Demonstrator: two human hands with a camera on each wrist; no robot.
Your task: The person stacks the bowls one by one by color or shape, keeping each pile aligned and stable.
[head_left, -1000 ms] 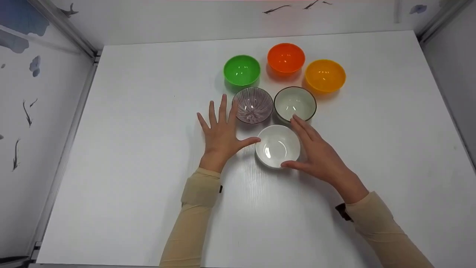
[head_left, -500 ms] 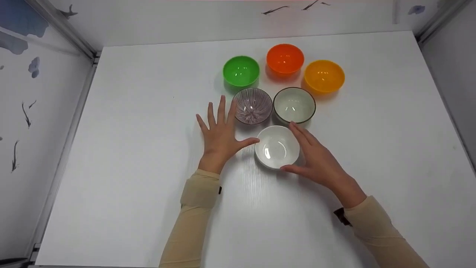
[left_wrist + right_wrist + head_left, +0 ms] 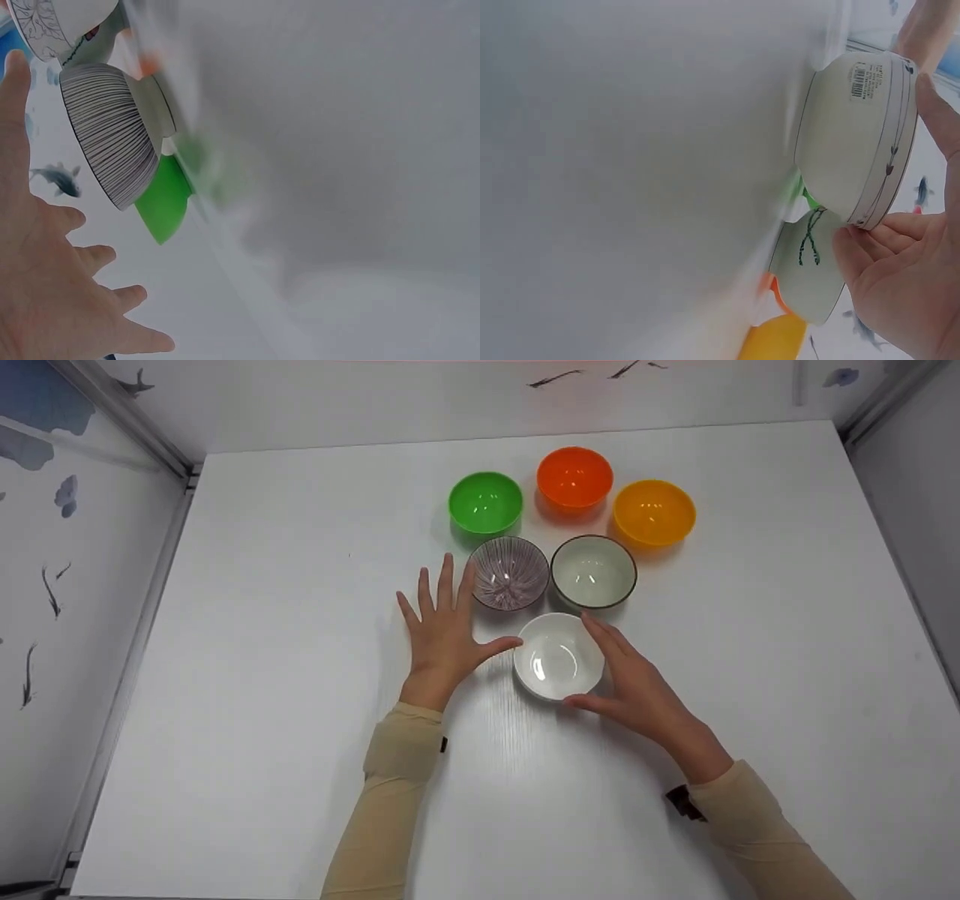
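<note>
A white bowl (image 3: 551, 656) stands upright at the front of the bowl group; the right wrist view shows a barcode label and a patterned band on its outer wall. My right hand (image 3: 645, 697) holds its right side, thumb at the near rim and fingers at the far rim. My left hand (image 3: 442, 645) has its fingers spread wide, with the thumb tip at the white bowl's left rim; whether it touches is unclear. Its index finger overlaps the edge of a purple-streaked bowl (image 3: 511, 574). Beside that stands a pale green bowl with a dark rim (image 3: 594, 571).
Behind these, a green bowl (image 3: 486, 502), a red-orange bowl (image 3: 574, 478) and a yellow-orange bowl (image 3: 654, 513) stand in an arc. The white tabletop (image 3: 262, 660) is bounded by a back wall (image 3: 337, 405) and side walls.
My right hand has drawn down and slightly left, its fingertips going from over the pale green bowl to the white bowl's rim. The left hand and the bowls have stayed put.
</note>
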